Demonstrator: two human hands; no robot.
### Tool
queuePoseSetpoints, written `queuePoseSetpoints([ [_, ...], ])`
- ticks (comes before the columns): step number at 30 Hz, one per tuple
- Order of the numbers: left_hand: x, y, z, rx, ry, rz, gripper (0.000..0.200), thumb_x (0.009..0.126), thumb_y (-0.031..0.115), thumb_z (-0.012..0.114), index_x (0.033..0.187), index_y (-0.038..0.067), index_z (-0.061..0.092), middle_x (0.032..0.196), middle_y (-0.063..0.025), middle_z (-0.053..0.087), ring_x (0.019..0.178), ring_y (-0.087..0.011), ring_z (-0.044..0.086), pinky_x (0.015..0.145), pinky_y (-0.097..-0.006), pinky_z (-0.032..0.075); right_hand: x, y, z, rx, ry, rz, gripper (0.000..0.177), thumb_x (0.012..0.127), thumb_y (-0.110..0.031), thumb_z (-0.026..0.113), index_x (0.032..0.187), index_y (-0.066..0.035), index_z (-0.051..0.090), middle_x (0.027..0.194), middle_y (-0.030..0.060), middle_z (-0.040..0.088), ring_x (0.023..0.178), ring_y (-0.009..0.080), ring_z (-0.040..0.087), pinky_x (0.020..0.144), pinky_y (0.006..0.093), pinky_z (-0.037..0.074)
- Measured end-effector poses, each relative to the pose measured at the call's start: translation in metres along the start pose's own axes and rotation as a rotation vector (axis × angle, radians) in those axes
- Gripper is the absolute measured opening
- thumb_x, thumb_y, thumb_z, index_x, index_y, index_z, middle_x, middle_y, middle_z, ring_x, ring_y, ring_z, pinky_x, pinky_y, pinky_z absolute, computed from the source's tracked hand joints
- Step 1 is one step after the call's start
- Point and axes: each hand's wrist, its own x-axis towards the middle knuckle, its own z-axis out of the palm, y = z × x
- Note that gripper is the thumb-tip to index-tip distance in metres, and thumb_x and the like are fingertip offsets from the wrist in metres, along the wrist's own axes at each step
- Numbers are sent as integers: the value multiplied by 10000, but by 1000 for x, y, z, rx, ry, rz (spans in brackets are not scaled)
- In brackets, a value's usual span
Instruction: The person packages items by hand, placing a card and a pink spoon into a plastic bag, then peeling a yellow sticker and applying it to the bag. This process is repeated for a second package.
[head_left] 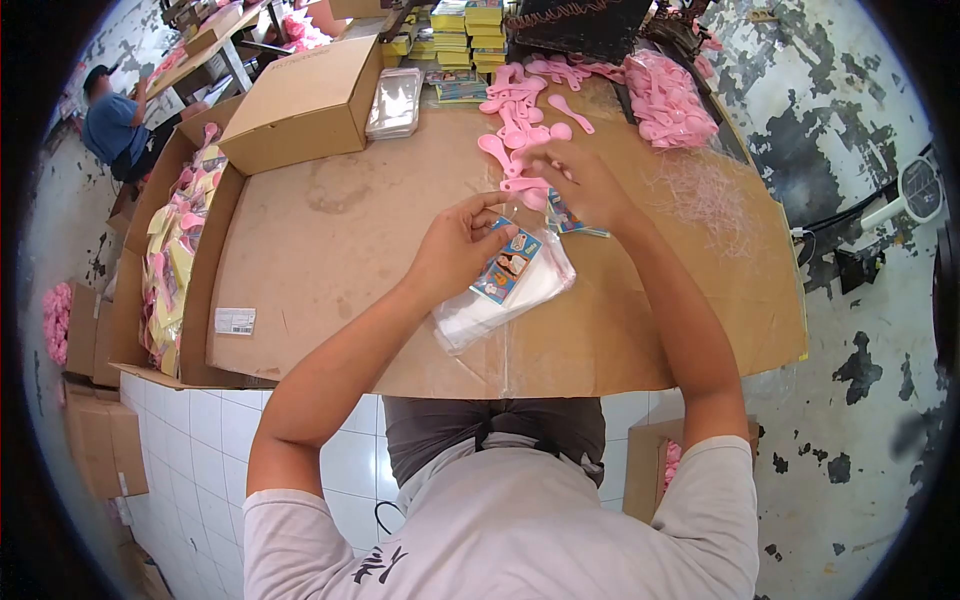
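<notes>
My left hand (462, 243) pinches a blue printed card (508, 265) between thumb and fingers, above a stack of clear plastic bags (540, 290) on the cardboard tabletop (340, 290). My right hand (578, 180) is over the near end of a pile of pink plastic spoons (515, 110), its fingers bent around the spoons; whether it grips one I cannot make out. Beneath the right hand, more blue cards (572, 220) lie partly hidden. A lone pink spoon (571, 113) lies right of the pile.
An open box of packed spoons (180, 250) stands at the left, beside a closed carton (300, 105). Stacked cards (468, 35) and clear packets (396, 103) lie at the back. A bag of spoons (668, 100) sits back right. A person (115, 125) sits far left.
</notes>
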Motion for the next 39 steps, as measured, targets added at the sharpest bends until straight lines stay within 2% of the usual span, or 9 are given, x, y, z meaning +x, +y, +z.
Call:
queuePoseSetpoints([
  [4, 2, 2, -5, 2, -45, -56, 348, 997, 31, 644, 1336, -27, 594, 965, -52, 739, 828, -51, 662, 690, -213, 529, 30, 26, 1, -485, -112, -322, 193, 887, -56, 676, 1079, -42, 698, 1090, 94, 681, 1096, 276, 627, 935, 387, 487],
  [10, 7, -13, -7, -114, -22, -32, 313, 1003, 75, 659, 1295, -31, 627, 968, -46, 750, 818, -36, 655, 666, -200, 518, 34, 18, -9, -532, -8, -243, 188, 864, -63, 713, 1050, -52, 691, 1071, 89, 678, 1060, 263, 633, 909, 381, 499],
  [16, 3, -5, -3, -118, -22, -30, 347, 994, 89, 677, 1311, -37, 617, 996, -58, 752, 823, -42, 663, 653, -211, 528, -8, -19, -26, 254, 254, 30, 149, 953, -28, 674, 1098, -36, 640, 1039, 37, 661, 928, 116, 632, 747, 272, 520],
  [19, 1, -3, 1, -91, -65, -26, 353, 989, 76, 681, 1316, -38, 611, 1001, -65, 750, 827, -52, 675, 677, -211, 546, -32, -40, -30, 566, 289, 189, 294, 971, 4, 621, 1262, 11, 585, 1049, 42, 654, 922, 107, 628, 738, 254, 516],
  [26, -5, 3, 10, -77, -140, -38, 362, 992, 79, 677, 1331, -31, 618, 993, -49, 751, 803, -44, 666, 662, -201, 532, -51, -35, -15, 601, 313, 199, 469, 971, 19, 639, 1420, 2, 502, 1116, 55, 667, 978, 106, 660, 812, 253, 549],
  [31, -5, 6, 7, -99, -132, -103, 349, 1011, 119, 668, 1318, -41, 629, 1065, -69, 746, 923, -74, 677, 799, -237, 558, -51, -42, 9, 684, 360, 195, 450, 960, 71, 631, 1393, 10, 522, 1157, 87, 671, 1024, 127, 669, 866, 259, 559],
  [34, -2, 1, 7, -184, -127, -78, 330, 1025, 139, 648, 1307, -33, 640, 1091, -69, 740, 918, -79, 675, 787, -243, 558, -56, -44, 16, 693, 287, 204, 384, 1018, -19, 589, 1395, 7, 517, 1166, 95, 672, 1086, 158, 647, 937, 301, 532],
  [36, -1, -1, 5, -184, -148, -51, 323, 1031, 143, 636, 1305, -29, 641, 1108, -72, 737, 926, -90, 679, 796, -252, 559, -56, -33, 5, 469, 154, 30, 333, 1044, -74, 556, 1364, 15, 542, 1220, 124, 675, 1178, 227, 634, 1007, 376, 509],
  [39, -1, -2, 2, -181, -207, -41, 328, 1033, 141, 631, 1315, -26, 631, 1130, -78, 733, 969, -108, 685, 847, -265, 557, -56, -27, -10, 633, 11, 82, 279, 1055, -140, 532, 1290, -9, 606, 1253, 127, 675, 1250, 261, 602, 1075, 430, 459],
])
